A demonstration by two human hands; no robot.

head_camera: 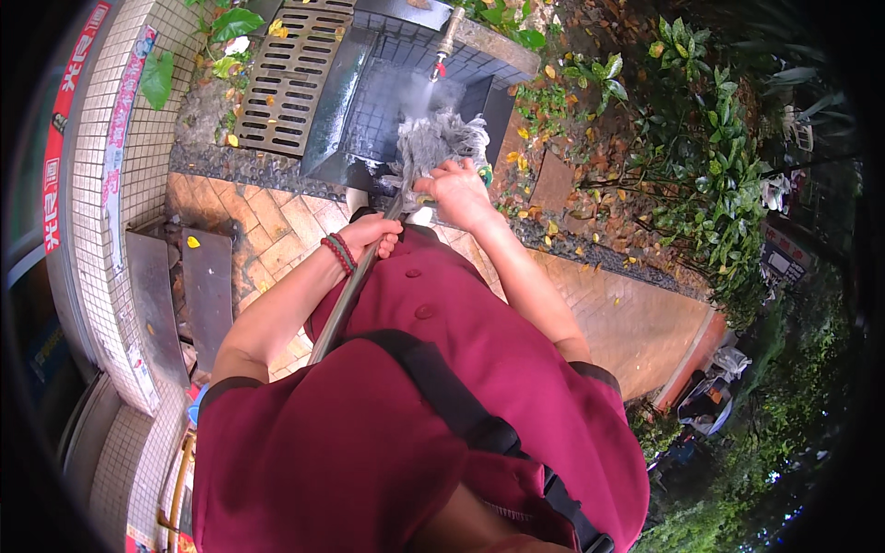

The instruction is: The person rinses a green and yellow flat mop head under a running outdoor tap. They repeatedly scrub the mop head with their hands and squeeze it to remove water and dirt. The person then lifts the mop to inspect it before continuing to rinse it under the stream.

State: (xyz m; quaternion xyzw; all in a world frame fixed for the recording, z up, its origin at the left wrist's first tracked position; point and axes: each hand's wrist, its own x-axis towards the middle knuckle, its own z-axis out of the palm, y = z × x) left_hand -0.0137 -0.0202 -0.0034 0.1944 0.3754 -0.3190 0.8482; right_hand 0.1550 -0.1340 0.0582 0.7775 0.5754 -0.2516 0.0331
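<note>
My left hand, with beaded bracelets at the wrist, is closed around the metal mop handle, which slants down past my left side. My right hand is at the grey string mop head, its fingers on the strands near the handle's end; the exact grip is partly hidden. The mop head is held over the near right part of a dark tiled outdoor basin. Above it, a brass tap with a red lever sprays water down onto the strands and into the basin.
A slotted drain grate lies left of the basin. Wet brick paving is underfoot. Dark metal plates lie beside the white-tiled wall. Leafy shrubs and fallen leaves are to the right.
</note>
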